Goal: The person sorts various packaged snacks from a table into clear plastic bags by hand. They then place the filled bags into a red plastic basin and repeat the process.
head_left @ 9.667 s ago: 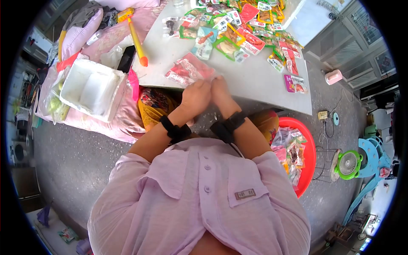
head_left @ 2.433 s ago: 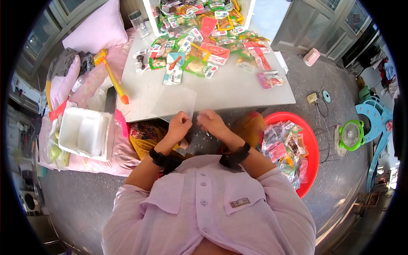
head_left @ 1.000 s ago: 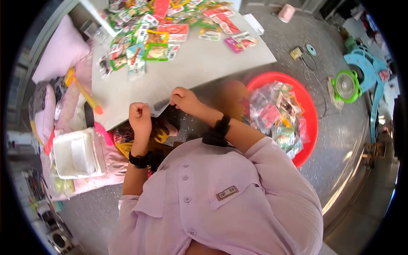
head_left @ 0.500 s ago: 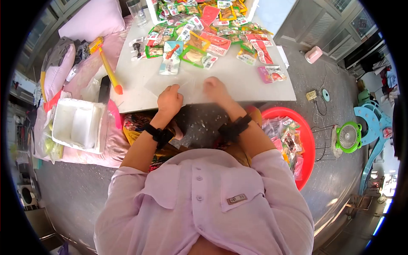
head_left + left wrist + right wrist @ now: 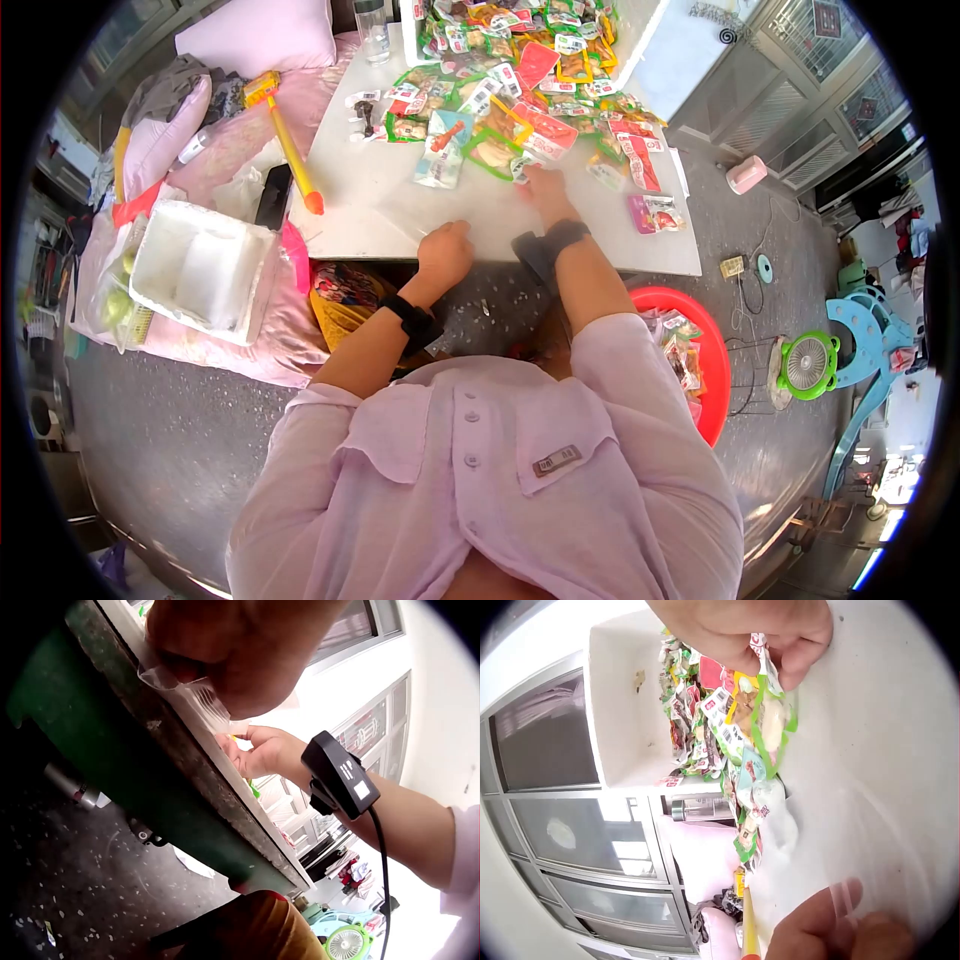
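Near the table's front edge, my left hand holds a clear plastic bag by its edge; the film spreads over the tabletop in the right wrist view. My right hand reaches forward to the near side of a heap of sealed snack packets. Its fingers and thumb pinch the printed end of a green-edged snack packet with pale food inside. A pale blue packet lies just left of that one. The inside of the left hand is hidden in the head view.
A white foam box full of packets stands at the back of the table. A purple-ended packet lies near the right edge. On the floor is a red basin holding bagged packets. A foam box and a yellow hammer-like stick lie left.
The bag with red packets held earlier is gone from the front of the table. My right hand has moved forward from the table edge to the packets; the left stays with the clear bag.
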Demonstrator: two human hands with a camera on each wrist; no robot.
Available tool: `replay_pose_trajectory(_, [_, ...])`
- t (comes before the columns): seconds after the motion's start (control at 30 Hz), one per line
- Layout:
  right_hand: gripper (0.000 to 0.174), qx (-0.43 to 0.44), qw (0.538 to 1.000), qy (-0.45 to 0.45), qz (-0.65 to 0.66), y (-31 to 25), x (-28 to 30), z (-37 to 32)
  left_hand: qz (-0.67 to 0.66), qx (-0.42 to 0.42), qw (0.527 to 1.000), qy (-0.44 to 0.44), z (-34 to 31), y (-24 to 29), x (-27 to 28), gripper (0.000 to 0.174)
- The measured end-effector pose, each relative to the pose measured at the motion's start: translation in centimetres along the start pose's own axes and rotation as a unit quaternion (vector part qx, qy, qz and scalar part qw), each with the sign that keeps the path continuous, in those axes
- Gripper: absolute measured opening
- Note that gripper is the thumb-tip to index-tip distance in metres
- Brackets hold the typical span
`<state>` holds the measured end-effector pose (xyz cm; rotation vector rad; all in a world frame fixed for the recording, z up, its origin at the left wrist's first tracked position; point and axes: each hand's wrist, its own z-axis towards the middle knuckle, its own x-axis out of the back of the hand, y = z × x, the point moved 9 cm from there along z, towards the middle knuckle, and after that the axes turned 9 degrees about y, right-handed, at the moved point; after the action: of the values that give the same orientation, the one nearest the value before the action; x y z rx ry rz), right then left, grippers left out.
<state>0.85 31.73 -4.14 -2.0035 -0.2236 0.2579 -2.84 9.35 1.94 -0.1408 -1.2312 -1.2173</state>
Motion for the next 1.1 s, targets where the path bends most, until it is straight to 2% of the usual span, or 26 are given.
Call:
replay_pose_trajectory(0.1, [0.021, 0.010, 0.998, -0.016, 0.066, -0.5, -0.6, -0.8, -0.003, -0.011, 1.000, 0.011, -0.1, -0.1, -0.2, 0.017])
replay_pose_trajectory(0.2, [0.020, 0.046, 0.995, -0.047, 0.074, -0.7, -0.7, -1.2, 0.000, -0.043, 0.999, 0.028, -0.3, -0.1, -0.4, 0.015])
replay_pose_trajectory(0.27, [0.020, 0.113, 0.990, -0.077, 0.038, -0.8, -0.3, -1.0, 0.021, -0.045, 0.999, 0.009, -0.2, 0.1, -0.4, 0.014])
replay_pose_trajectory(0.37, [0.020, 0.311, 0.940, -0.111, -0.085, -2.7, 1.5, -2.7, 0.047, -0.021, 0.998, -0.040, 0.2, 0.2, -1.1, 0.015])
replay_pose_trajectory(0.4, [0.020, 0.338, 0.929, -0.114, -0.099, -2.7, 2.8, -3.4, 0.056, -0.008, 0.997, -0.058, 0.4, 0.2, -1.3, 0.016])
replay_pose_trajectory(0.5, [0.021, 0.344, 0.928, -0.115, -0.091, -5.3, 6.5, -9.4, 0.059, 0.020, 0.992, -0.113, 0.7, 0.7, -1.5, 0.021])
replay_pose_trajectory(0.63, [0.024, 0.296, 0.944, -0.139, -0.048, -4.9, 10.3, -12.9, 0.037, 0.042, 0.989, -0.135, 0.8, 1.6, -2.0, 0.022])
replay_pose_trajectory(0.7, [0.024, 0.208, 0.965, -0.158, 0.022, -3.9, 11.5, -13.8, 0.015, 0.048, 0.991, -0.126, 0.7, 2.1, -2.2, 0.021])
replay_pose_trajectory(0.77, [0.024, 0.057, 0.974, -0.176, 0.132, -2.3, 11.7, -14.5, -0.010, 0.046, 0.994, -0.098, 0.7, 2.2, -2.9, 0.021])
replay_pose_trajectory(0.97, [0.023, 0.089, 0.978, -0.186, 0.016, -0.7, 11.4, -13.8, -0.080, 0.020, 0.996, -0.043, 0.2, 4.1, -2.8, 0.017])
replay_pose_trajectory(1.03, [0.023, 0.284, 0.927, -0.218, -0.110, -1.9, 10.7, -14.3, -0.092, 0.004, 0.995, -0.034, 0.0, 4.8, -2.6, 0.016])
replay_pose_trajectory(1.1, [0.022, 0.249, 0.938, -0.234, -0.065, -1.2, 10.4, -13.2, -0.094, -0.021, 0.995, -0.026, -0.3, 5.5, -2.2, 0.014])
